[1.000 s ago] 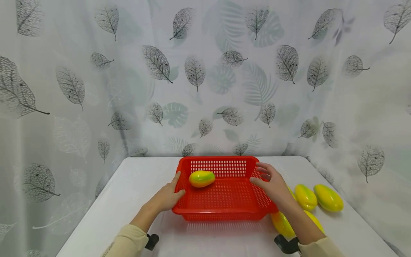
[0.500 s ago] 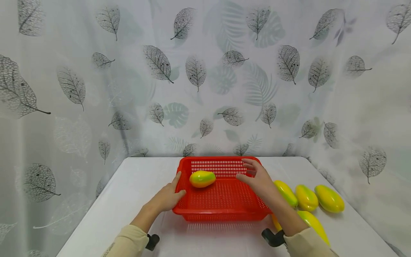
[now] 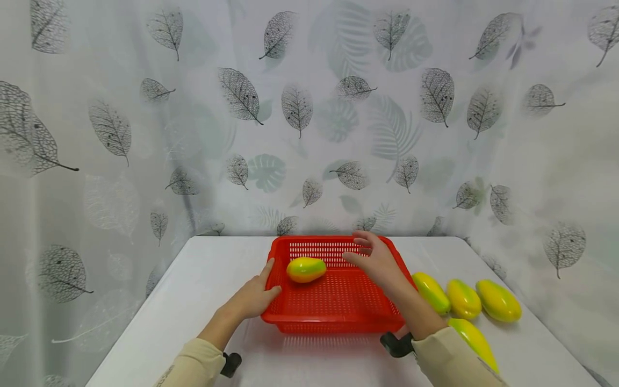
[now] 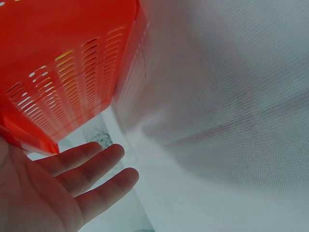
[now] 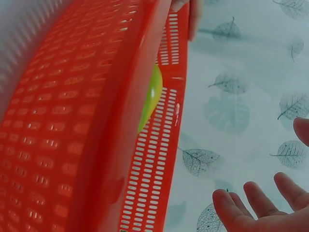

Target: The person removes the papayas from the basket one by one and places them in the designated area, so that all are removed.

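Observation:
A red plastic basket (image 3: 333,317) with slotted walls stands on the white table. One glossy yellow-green fruit, shaped like a mango (image 3: 307,270), lies inside toward the left. At the left rim, my left hand (image 3: 249,294) holds the basket, thumb over the edge; in the left wrist view, three of its fingers (image 4: 104,193) stretch out straight beside the outer wall. My right hand (image 3: 379,264) hovers over the basket's right half, empty, its fingers spread and slightly bent. In the right wrist view, those fingertips (image 5: 251,193) touch nothing.
Several more such fruits (image 3: 464,299) lie on the table (image 3: 213,269) right of the basket, close to my right forearm. A leaf-printed curtain (image 3: 309,134) hangs behind and along both sides.
My right hand has moved left and slightly up, from the basket's right rim to above its inside. My left hand, the basket and the fruit in it have stayed in place.

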The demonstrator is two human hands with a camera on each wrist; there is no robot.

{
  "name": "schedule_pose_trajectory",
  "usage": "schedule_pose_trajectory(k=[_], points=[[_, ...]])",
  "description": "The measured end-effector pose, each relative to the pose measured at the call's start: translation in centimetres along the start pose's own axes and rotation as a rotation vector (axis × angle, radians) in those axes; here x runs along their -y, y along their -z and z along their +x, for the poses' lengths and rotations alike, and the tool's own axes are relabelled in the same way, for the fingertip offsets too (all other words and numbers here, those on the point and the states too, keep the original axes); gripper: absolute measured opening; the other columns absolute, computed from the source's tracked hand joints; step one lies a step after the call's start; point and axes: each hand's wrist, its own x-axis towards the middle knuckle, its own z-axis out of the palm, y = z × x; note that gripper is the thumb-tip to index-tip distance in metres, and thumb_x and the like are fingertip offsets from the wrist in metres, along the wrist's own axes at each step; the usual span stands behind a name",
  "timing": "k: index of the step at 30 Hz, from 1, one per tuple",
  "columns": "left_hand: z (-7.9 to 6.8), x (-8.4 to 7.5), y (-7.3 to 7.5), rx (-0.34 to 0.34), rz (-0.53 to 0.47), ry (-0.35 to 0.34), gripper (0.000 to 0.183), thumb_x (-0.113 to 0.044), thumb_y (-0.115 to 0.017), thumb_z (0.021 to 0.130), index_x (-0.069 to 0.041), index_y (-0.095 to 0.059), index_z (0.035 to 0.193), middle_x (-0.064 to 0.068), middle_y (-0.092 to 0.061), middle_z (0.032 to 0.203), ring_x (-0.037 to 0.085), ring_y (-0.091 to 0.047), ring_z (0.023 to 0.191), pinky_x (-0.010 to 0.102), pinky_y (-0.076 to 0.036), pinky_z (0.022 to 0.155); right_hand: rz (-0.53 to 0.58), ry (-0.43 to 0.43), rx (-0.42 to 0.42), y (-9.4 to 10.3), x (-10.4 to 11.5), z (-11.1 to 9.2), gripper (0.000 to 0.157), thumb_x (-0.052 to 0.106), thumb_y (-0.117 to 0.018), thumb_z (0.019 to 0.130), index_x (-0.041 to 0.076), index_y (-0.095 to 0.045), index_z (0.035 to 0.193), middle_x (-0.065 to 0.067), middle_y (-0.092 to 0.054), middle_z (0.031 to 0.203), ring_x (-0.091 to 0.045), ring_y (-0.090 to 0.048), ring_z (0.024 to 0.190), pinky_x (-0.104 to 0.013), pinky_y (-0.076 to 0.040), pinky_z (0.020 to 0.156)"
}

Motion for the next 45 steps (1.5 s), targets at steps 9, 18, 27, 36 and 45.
schedule_pose_trajectory(k=[9, 18, 27, 36, 45], points=[[0.0, -0.2, 0.0, -0.005, 0.012, 0.006, 0.078, -0.028, -0.06, 0.101, -0.011, -0.02, 0.166, 0.019, -0.061, 0.123, 0.018, -0.063, 0.083, 0.04, -0.06, 0.082, 0.011, -0.002, 0.009, -1.2, 0.6, 1.4, 0.065, 0.028, -0.072, 0.096, 0.018, -0.045, 0.154, -0.014, -0.048, 0.156, -0.039, -0.044, 0.144, -0.058, -0.045, 0.111], [0.1, -0.1, 0.0, -0.008, 0.01, 0.009, 0.077, -0.029, -0.059, 0.102, -0.012, -0.02, 0.166, 0.019, -0.061, 0.123, 0.019, -0.062, 0.086, 0.04, -0.06, 0.082, 0.028, -0.032, 0.005, -2.5, 0.5, 3.0, 0.064, 0.025, -0.072, 0.096, 0.016, -0.046, 0.154, -0.015, -0.049, 0.155, -0.037, -0.05, 0.139, -0.058, -0.045, 0.11], [0.0, -0.2, 0.0, 0.007, -0.025, 0.011, 0.079, -0.03, -0.059, 0.101, -0.014, -0.019, 0.167, 0.017, -0.061, 0.123, 0.017, -0.063, 0.081, 0.038, -0.061, 0.08, 0.022, -0.067, -0.002, -3.2, 0.3, 4.6, 0.065, 0.028, -0.07, 0.097, 0.016, -0.044, 0.155, -0.016, -0.048, 0.155, -0.038, -0.047, 0.139, -0.059, -0.043, 0.112], [-0.1, -0.1, 0.1, 0.01, -0.032, 0.007, 0.08, -0.031, -0.06, 0.101, -0.014, -0.018, 0.167, 0.017, -0.061, 0.124, 0.017, -0.063, 0.082, 0.038, -0.061, 0.08, 0.016, -0.083, 0.002, -3.7, 0.0, 5.9, 0.065, 0.028, -0.069, 0.097, 0.014, -0.043, 0.155, -0.018, -0.046, 0.157, -0.04, -0.046, 0.141, -0.059, -0.041, 0.114], [0.4, 0.3, -0.1, 0.014, -0.025, 0.02, 0.08, -0.032, -0.06, 0.101, -0.016, -0.018, 0.167, 0.017, -0.06, 0.125, 0.017, -0.063, 0.082, 0.037, -0.061, 0.079, 0.012, -0.106, 0.013, -4.4, -0.1, 7.0, 0.063, 0.027, -0.069, 0.098, 0.013, -0.044, 0.154, -0.019, -0.043, 0.157, -0.041, -0.047, 0.14, -0.058, -0.043, 0.113]])
